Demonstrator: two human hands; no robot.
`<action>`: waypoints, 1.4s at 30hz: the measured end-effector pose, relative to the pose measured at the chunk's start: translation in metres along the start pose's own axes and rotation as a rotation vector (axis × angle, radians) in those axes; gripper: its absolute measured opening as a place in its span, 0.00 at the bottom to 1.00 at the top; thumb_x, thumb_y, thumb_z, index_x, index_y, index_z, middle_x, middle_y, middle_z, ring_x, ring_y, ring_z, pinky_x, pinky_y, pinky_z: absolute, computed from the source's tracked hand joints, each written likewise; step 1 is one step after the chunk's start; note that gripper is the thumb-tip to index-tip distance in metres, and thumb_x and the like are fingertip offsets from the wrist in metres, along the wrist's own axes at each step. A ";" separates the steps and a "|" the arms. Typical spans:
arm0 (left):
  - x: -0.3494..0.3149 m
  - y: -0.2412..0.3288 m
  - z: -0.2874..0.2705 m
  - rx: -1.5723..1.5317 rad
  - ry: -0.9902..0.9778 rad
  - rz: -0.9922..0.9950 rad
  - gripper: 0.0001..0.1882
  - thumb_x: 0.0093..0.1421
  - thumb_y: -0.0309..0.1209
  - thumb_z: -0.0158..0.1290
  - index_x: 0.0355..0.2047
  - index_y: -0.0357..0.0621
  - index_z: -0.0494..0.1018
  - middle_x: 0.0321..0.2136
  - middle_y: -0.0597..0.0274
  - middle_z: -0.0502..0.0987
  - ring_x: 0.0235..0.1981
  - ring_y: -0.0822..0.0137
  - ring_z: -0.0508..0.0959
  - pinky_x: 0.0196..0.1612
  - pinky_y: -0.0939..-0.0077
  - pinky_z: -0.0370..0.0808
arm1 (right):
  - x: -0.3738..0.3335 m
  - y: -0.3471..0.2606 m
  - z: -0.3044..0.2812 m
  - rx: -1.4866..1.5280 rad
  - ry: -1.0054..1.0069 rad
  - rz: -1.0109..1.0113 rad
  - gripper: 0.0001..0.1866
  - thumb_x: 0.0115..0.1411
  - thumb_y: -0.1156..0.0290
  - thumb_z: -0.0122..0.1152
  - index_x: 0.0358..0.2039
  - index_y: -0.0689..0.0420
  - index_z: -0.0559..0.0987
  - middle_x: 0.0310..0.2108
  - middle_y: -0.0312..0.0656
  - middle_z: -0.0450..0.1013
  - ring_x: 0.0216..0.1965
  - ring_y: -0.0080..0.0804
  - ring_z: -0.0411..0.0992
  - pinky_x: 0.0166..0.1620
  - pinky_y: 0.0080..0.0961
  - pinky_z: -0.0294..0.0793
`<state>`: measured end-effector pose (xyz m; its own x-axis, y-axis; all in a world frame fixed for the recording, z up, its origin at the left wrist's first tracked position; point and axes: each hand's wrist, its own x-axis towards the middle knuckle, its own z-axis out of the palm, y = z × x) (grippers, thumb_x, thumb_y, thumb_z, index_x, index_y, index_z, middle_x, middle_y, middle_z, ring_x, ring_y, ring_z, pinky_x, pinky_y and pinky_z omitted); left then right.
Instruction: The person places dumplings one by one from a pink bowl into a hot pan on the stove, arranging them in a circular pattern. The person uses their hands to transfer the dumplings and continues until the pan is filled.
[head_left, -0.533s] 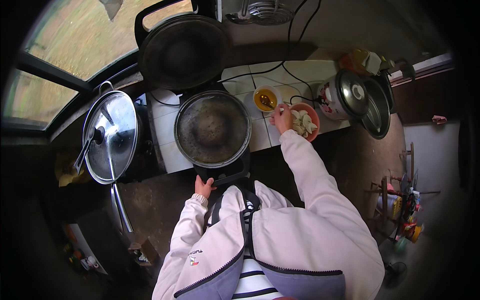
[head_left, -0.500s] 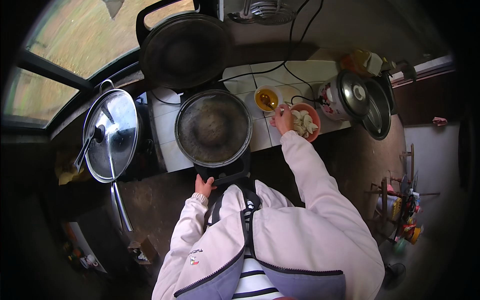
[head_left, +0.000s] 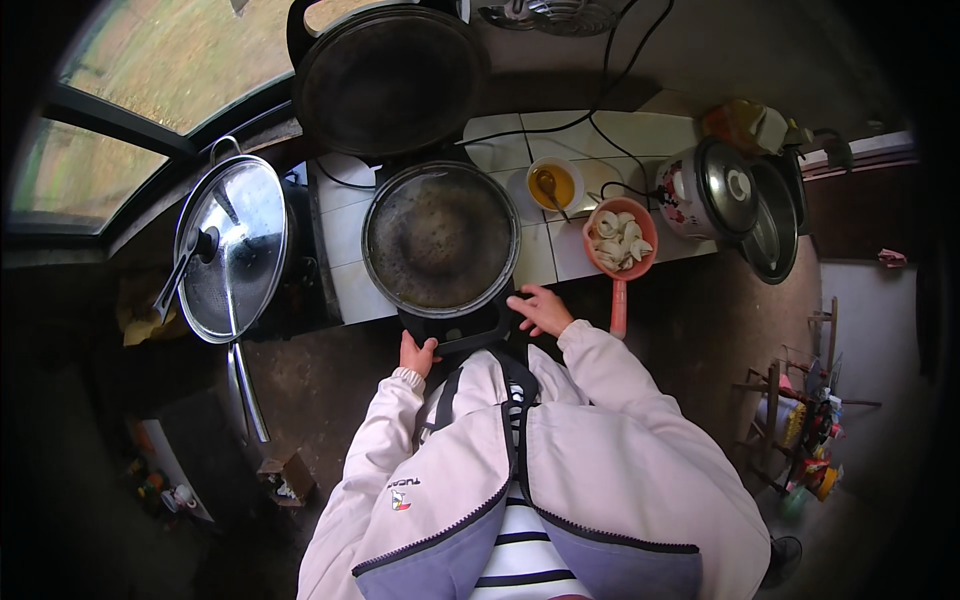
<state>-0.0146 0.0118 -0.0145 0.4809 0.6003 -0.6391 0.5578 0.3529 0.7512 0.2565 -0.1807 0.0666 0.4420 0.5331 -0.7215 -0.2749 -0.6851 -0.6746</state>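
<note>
On the tiled counter sits a round electric griddle (head_left: 440, 240), its dark lid (head_left: 392, 80) raised behind it. The cooking plate looks brown and wet. My left hand (head_left: 417, 353) is closed at the left corner of the griddle's front handle (head_left: 460, 330), some fingers hidden. My right hand (head_left: 543, 310), fingers apart and holding nothing, is by the handle's right side. Farther right, a white bowl (head_left: 533, 180) holds yellow liquid, probably oil, with a spoon (head_left: 553, 190) leaning in it. Beside that, a pink long-handled dipper (head_left: 619, 300) contains several pale dumplings (head_left: 620, 240).
At the left, a large pan with a glass lid (head_left: 230, 255) stands near the window. A rice cooker (head_left: 705, 190) and a dark oval pot (head_left: 770, 225) occupy the counter's right end. A black cable (head_left: 620, 150) runs across the tiles.
My right hand has left the spoon and bowl area and come back toward the griddle's front. The spoon now rests in the bowl. My left hand stays at the handle.
</note>
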 end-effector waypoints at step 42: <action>-0.055 0.133 0.116 0.047 -0.531 0.268 0.17 0.70 0.33 0.61 0.54 0.36 0.75 0.39 0.61 0.83 0.39 0.72 0.81 0.45 0.76 0.79 | -0.036 0.037 -0.207 -0.675 0.889 -0.456 0.24 0.55 0.69 0.73 0.51 0.54 0.77 0.54 0.44 0.74 0.54 0.48 0.72 0.56 0.41 0.75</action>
<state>0.1116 -0.0581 0.1014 0.8747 0.2188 -0.4324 0.3937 0.1994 0.8973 0.4069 -0.3281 0.1003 0.8888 0.4471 0.1009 0.4442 -0.7858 -0.4303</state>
